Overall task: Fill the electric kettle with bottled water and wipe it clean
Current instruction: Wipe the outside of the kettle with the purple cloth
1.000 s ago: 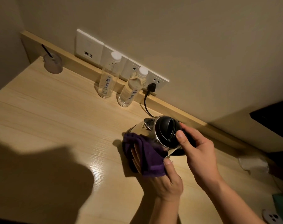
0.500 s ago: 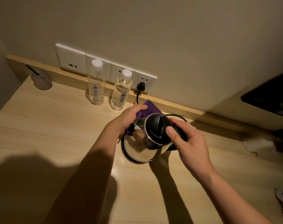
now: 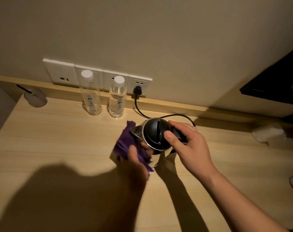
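Note:
A steel electric kettle (image 3: 155, 148) with a shut black lid (image 3: 156, 132) stands on the wooden desk (image 3: 58, 139). My right hand (image 3: 187, 144) grips its black handle, thumb resting on the lid's edge. My left hand (image 3: 135, 158) presses a purple cloth (image 3: 125, 144) against the kettle's left side, below the spout. Two clear water bottles with white caps stand at the back wall: the left bottle (image 3: 90, 96) looks empty, the right bottle (image 3: 117, 99) holds water.
The kettle's black cord (image 3: 159, 117) runs to a plug (image 3: 137, 90) in the white wall sockets. A small cup with a dark stick (image 3: 35, 97) sits at the back left. A pale crumpled object (image 3: 268, 133) lies at the right. My shadow covers the near desk.
My left hand carried the purple cloth from the kettle's near left side round behind the spout, then back down to the left side. My right hand stayed on the handle.

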The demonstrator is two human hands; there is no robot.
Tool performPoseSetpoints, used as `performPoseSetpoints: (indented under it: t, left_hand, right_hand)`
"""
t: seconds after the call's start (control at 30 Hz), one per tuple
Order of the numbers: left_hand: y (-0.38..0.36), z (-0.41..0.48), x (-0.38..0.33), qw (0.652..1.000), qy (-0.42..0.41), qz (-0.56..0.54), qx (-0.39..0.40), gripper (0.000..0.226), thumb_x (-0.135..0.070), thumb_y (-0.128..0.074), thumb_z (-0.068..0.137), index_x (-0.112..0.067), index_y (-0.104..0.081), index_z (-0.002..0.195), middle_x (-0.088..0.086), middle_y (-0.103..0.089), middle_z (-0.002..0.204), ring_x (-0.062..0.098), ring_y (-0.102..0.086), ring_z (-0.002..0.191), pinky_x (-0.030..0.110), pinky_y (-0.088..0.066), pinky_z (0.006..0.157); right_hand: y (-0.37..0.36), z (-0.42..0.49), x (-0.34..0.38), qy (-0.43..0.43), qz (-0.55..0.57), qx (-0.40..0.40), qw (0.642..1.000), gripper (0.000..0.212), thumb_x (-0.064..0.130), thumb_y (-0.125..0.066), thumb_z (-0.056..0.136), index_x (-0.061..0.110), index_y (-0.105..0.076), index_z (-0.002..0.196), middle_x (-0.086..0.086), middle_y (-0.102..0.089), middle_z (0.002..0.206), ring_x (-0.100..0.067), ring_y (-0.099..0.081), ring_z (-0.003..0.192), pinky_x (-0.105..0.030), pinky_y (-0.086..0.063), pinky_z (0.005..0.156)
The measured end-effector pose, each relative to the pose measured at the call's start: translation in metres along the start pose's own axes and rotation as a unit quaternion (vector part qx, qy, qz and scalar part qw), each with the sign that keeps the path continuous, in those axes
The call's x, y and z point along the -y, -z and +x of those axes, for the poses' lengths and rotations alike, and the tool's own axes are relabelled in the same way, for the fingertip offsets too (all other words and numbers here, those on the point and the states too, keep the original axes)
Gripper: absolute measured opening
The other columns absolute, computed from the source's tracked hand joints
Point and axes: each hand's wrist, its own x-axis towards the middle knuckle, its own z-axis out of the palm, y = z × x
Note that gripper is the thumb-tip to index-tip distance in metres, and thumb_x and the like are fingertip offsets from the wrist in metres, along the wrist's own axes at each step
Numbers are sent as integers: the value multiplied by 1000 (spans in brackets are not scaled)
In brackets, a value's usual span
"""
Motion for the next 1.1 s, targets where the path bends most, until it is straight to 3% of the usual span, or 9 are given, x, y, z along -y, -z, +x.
performPoseSetpoints:
  t: [0.1,0.17,0.37,0.43,0.5,0.73,0.8,0.9,1.1]
  left_hand:
    - [5,50,-38,980,-3,169,104,51,-64,-61,86,-18,-73,105,21,-69,106,31,-68,93,46,-56,85]
    - [-12,71,-67,950,38,211,229,41,-41,-50,100,-17,-80,85,11,-76,85,23,-72,78,37,-54,78]
    - [-88,103,-110,764,86,485,416,32,-41,-59,92,-12,-69,103,11,-71,86,23,-67,70,35,-54,71]
    - [-95,105,-110,737,87,502,444,32,-43,-60,90,-13,-69,100,12,-70,88,25,-65,74,38,-52,76]
    - [-90,100,-109,764,66,476,431,29,-40,-58,94,-14,-68,98,9,-71,84,21,-66,71,36,-52,74]
    - [-21,51,-64,974,29,141,175,33,-31,-49,98,-15,-71,78,6,-66,62,16,-63,51,24,-51,49]
    - [-7,37,-44,983,-12,132,124,38,-40,-48,98,-21,-76,81,12,-68,72,20,-67,62,29,-53,57]
    - [3,17,-21,997,27,58,35,59,-60,-62,79,-19,-64,122,19,-69,115,28,-69,92,43,-57,79]
    - [5,-30,-14,994,72,-38,-79,48,-34,-57,94,-13,-55,137,10,-67,114,25,-65,100,36,-46,77]
  right_hand:
    - [-1,0,0,-2,-3,3,1000,58,65,-63,84,35,-67,133,22,-66,124,4,-50,124,-26,-46,100]
    - [-2,0,0,-5,-5,2,1000,48,56,-69,90,35,-67,133,23,-66,124,5,-49,123,-31,-47,102]
    - [-4,1,4,-16,-4,-15,1000,60,65,-62,83,33,-69,133,19,-68,125,0,-51,124,-43,-47,109]
    - [-4,2,5,-18,-1,-16,1000,60,64,-63,83,32,-69,133,17,-68,127,0,-51,125,-43,-48,109]
    - [-3,1,5,-13,-5,-14,1000,65,68,-59,81,31,-69,134,16,-68,128,1,-51,124,-42,-48,109]
    - [-4,1,7,-4,-16,-13,1000,63,71,-56,82,35,-67,133,31,-62,121,0,-50,123,-51,-44,111]
    - [-4,1,6,-4,-14,-14,1000,65,71,-55,82,35,-67,134,25,-65,124,-2,-50,123,-53,-43,111]
    - [-3,1,6,-1,-11,-15,1000,67,72,-54,81,32,-68,133,17,-68,129,-2,-49,123,-52,-42,111]
    - [-2,0,7,0,-13,-2,1000,58,65,-62,88,29,-68,133,20,-65,126,-2,-49,121,-54,-42,111]
